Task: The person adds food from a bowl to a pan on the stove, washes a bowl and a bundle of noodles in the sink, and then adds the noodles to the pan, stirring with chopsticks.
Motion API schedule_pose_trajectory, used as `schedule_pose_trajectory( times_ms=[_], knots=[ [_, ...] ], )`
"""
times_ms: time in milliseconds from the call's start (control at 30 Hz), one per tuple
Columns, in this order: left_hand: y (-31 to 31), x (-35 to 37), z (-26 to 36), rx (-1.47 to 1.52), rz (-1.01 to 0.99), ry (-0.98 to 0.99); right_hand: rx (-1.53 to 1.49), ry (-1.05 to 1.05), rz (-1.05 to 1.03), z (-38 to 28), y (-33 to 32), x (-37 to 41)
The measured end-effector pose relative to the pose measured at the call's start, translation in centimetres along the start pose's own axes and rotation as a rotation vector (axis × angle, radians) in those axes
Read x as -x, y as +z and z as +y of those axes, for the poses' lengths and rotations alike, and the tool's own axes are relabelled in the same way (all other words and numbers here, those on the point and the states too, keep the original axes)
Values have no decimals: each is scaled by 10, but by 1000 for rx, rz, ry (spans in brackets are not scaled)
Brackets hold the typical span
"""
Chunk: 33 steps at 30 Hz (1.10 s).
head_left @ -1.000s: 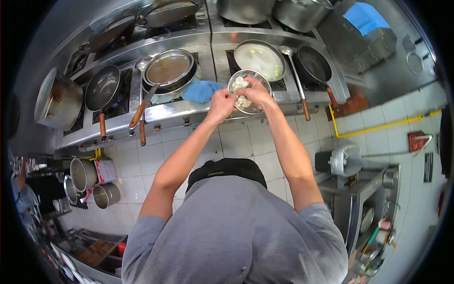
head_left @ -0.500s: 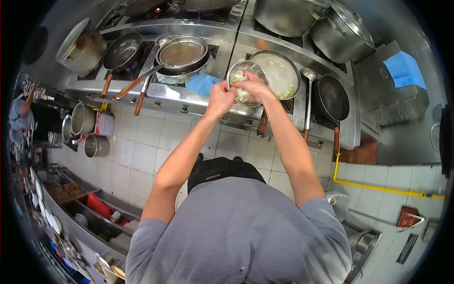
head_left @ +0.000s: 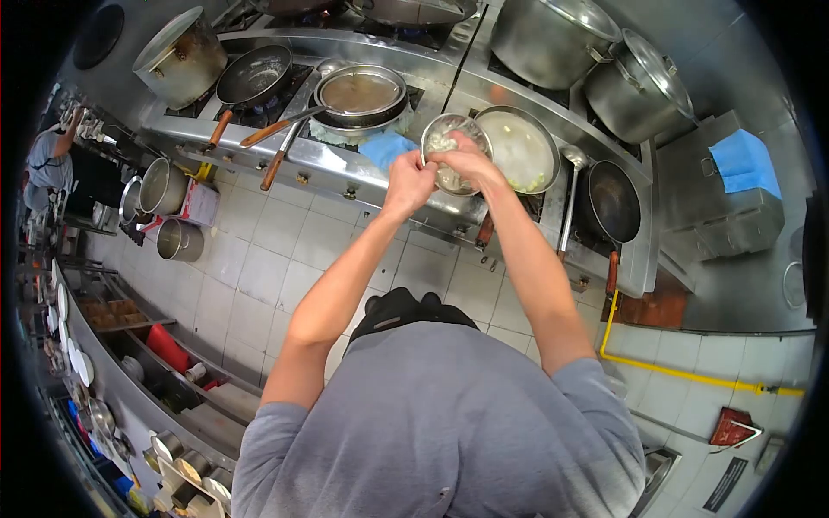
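Note:
A round metal bowl [head_left: 438,129] with pale, wet food pieces [head_left: 446,141] inside is held over the front of the stove. Closed on the bowl's left rim is my left hand [head_left: 409,180]. My right hand [head_left: 467,161] reaches into the bowl with its fingers bent among the food. What those fingers hold, if anything, is hidden. Just right of the bowl sits a wide pan [head_left: 522,142] of cloudy whitish liquid, with a few pale green bits along its lower edge. A wooden handle [head_left: 485,231] shows below the bowl.
A ladle [head_left: 572,186] and a dark frying pan [head_left: 613,203] lie to the right. On the left are a strainer over a pan [head_left: 359,91], a blue cloth [head_left: 386,150] and another frying pan [head_left: 253,76]. Large pots [head_left: 553,39] stand behind. Another person [head_left: 52,160] is at far left.
The camera view has tilted, so the stove appears lower and further right. Both hands stay at the bowl; my right fingers have shifted slightly inside it.

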<state>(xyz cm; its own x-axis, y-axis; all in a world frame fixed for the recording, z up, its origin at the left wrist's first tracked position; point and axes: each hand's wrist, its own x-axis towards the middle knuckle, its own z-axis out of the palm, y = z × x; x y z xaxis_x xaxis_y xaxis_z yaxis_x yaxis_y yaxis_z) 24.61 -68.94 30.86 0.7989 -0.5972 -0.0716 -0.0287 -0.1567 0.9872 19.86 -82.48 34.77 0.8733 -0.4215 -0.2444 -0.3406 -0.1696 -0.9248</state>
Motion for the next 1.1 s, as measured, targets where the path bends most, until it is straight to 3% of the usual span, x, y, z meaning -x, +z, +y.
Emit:
schedule_pose_trajectory(
  times_ms=[67, 167, 267, 400, 500, 600, 667, 733, 767, 867, 900, 1000, 1033, 1100],
  knots=[
    [-8, 1, -8, 177, -5, -67, -89, 27, 23, 19, 9, -20],
    [-27, 3, -7, 319, 1, -141, -5, -110, 18, 6, 4, -28],
    [-36, 4, -6, 366, 16, -170, 401, -278, 32, -28, -8, -12],
    [-45, 5, -4, 403, 28, -149, 487, -239, 57, -50, -6, 7],
    [-48, 1, -9, 328, 24, -100, 676, -223, 170, -22, 11, 3],
    [-45, 0, -15, 280, 14, -72, 636, -412, 250, 14, 40, -13],
    [-40, -3, -25, 387, 29, -113, 463, -343, 92, 20, 33, -30],
    [-37, -9, -34, 419, 81, -103, 375, -255, -88, -30, 18, -17],
    [-35, -11, -37, 437, 107, -100, 394, -198, -92, -50, 13, -7],
    [-34, -13, -21, 416, 141, -117, 599, -280, -137, -42, -6, -13],
    [-33, -18, -21, 403, 108, -114, 675, -430, -153, -19, -10, -18],
    [-17, -24, -13, 395, 89, -94, 782, -309, 56, 1, 0, -22],
    [-13, -29, -15, 389, 95, -96, 731, -359, 164, 8, 1, -31],
    [-8, -37, -20, 373, 106, -104, 373, -284, 66, 31, -17, -76]
  ],
)
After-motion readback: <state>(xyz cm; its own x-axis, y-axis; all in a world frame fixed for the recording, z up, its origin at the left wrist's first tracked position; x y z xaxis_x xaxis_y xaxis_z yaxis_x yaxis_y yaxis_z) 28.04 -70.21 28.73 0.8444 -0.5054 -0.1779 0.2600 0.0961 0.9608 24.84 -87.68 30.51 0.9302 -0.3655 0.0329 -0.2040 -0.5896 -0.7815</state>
